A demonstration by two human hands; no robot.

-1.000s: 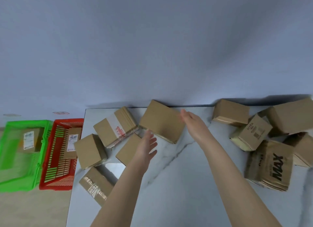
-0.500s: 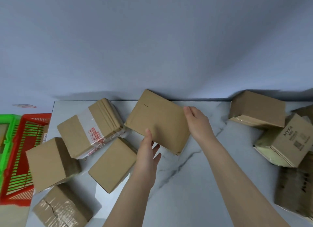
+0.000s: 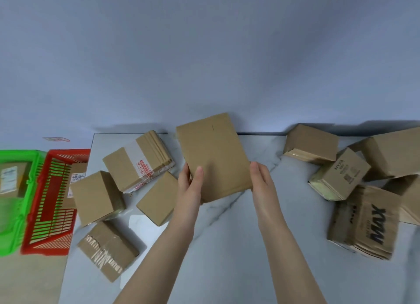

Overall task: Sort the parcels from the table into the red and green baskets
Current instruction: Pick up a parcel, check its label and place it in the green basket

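Pale marble-patterned table [image 3: 227,258] fills the foreground; above its middle the left hand [image 3: 189,185] and right hand [image 3: 261,181] clasp the side edges of a flat brown cardboard parcel [image 3: 213,153], well apart from the red plastic basket [image 3: 68,152] and green plastic basket [image 3: 20,153] at far left. Its shown face is blank, so turning it over with both edges held firm should, I judge, reveal a label. Black "MAX" marks a crumpled brown box [image 3: 363,224], "MYFA" a smaller box [image 3: 343,174].

Setting: plain indoor parcel-sorting station; kind of building cannot be told.
Table [image 3: 227,247]: white marble-pattern top, strewn with taped cardboard parcels [image 3: 95,197].
Behind table: bare blue-grey wall [image 3: 204,54].
Left of table: red basket [image 3: 68,152], then green basket [image 3: 20,153], each holding a labelled parcel, on beige floor [image 3: 29,278].
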